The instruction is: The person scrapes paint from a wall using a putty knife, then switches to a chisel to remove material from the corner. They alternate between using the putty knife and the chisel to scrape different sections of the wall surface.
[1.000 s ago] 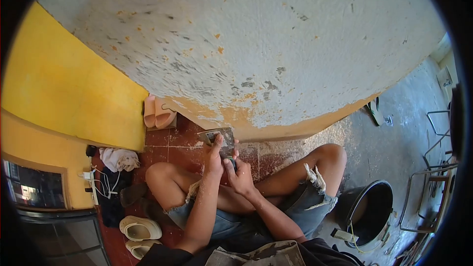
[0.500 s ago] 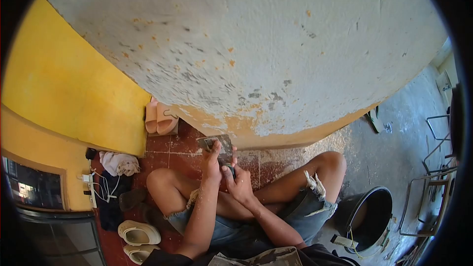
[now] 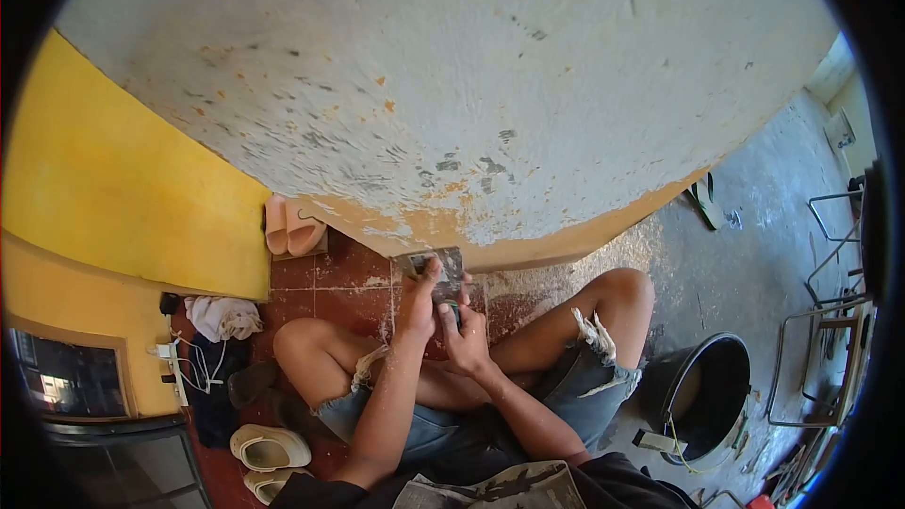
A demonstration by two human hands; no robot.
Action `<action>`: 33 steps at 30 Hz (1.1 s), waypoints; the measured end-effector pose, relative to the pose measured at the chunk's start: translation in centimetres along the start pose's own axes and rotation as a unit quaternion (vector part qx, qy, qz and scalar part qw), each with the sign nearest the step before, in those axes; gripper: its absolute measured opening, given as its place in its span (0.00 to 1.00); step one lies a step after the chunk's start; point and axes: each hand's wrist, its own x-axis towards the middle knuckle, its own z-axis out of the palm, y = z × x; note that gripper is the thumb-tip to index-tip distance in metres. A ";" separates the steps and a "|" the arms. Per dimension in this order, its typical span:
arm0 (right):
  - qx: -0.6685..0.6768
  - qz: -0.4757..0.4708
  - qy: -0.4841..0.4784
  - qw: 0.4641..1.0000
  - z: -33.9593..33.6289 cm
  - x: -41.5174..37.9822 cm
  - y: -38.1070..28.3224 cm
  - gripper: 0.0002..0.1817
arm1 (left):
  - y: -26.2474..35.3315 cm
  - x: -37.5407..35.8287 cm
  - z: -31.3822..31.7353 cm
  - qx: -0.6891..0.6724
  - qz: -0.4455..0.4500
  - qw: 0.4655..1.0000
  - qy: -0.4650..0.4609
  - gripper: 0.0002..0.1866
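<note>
A wide, stained scraper (image 3: 447, 270) is held in both hands in front of the low edge of the wall (image 3: 452, 113). My left hand (image 3: 419, 300) is closed on the left side of its blade, the thumb lying over the face. Around the handle, where a bit of green shows, my right hand (image 3: 465, 335) is wrapped, thumb on top. The wall has peeling whitish paint, with grey scuffs and orange patches showing through. I cannot make out whether the blade's far edge touches the wall.
Crossed legs in torn jeans (image 3: 561, 386) lie under my forearms. A black bucket (image 3: 660, 386) stands at the right, near metal-framed chairs (image 3: 787, 358). Pink slippers (image 3: 294, 226), cream clogs (image 3: 269, 448) and a power strip with cables (image 3: 174, 353) are at the left. Paint flakes litter the floor.
The camera view has shifted a little, so the wall's marks sit further left and higher. Both hands still grip the scraper, which appears slightly higher and further right in view.
</note>
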 end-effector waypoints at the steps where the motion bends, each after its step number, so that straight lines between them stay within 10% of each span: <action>1: -0.020 -0.005 0.005 1.000 0.0 -0.2 0.8 0.19 | -0.4 -0.2 0.0 0.000 -0.011 1.000 0.006 0.22; 33: -0.042 0.055 -0.025 0.997 -3.2 0.4 -1.9 0.24 | -1.4 0.4 2.2 0.012 0.040 0.999 0.003 0.26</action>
